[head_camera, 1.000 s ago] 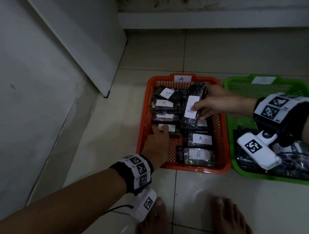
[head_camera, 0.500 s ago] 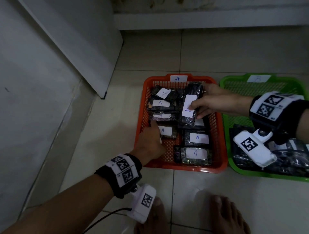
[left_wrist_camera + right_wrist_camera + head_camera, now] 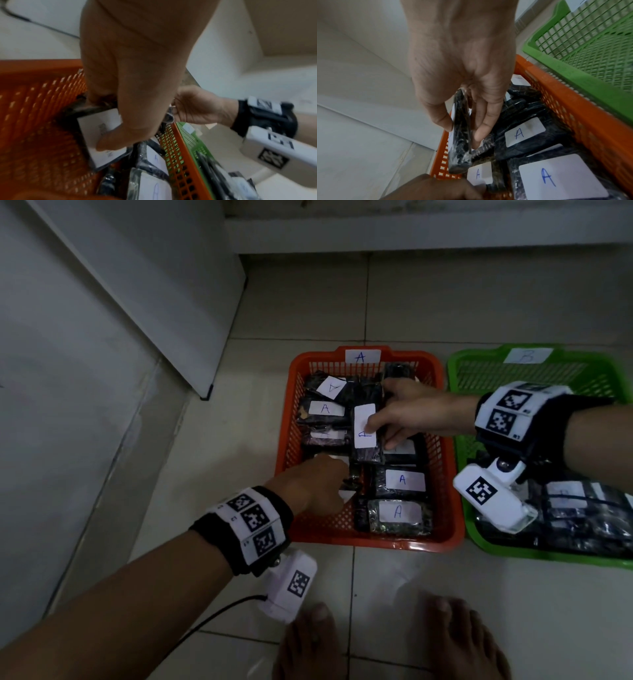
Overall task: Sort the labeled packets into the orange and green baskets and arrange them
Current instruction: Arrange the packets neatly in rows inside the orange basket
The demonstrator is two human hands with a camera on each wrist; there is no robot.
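Note:
The orange basket [image 3: 370, 542], tagged A, holds several dark packets with white A labels [image 3: 400, 481]. My right hand [image 3: 378, 436] pinches one such packet [image 3: 364, 455] between thumb and fingers and holds it tilted just above the basket's middle; the right wrist view shows this packet [image 3: 460, 142] edge-on. My left hand [image 3: 322, 481] reaches into the near-left part of the basket. There its thumb presses on the label of another packet [image 3: 106, 157] and its fingers curl round the far edge. The green basket [image 3: 548, 556], tagged B, stands to the right.
Dark packets [image 3: 582, 508] fill the near end of the green basket; its far end shows bare mesh. A white panel [image 3: 154, 302] leans against the wall on the left. My bare feet [image 3: 459, 642] are on the tiled floor in front of the baskets.
My left hand has drawn back a little toward the near-left corner of the orange basket with its packet. The right hand still holds its packet over the basket's middle.

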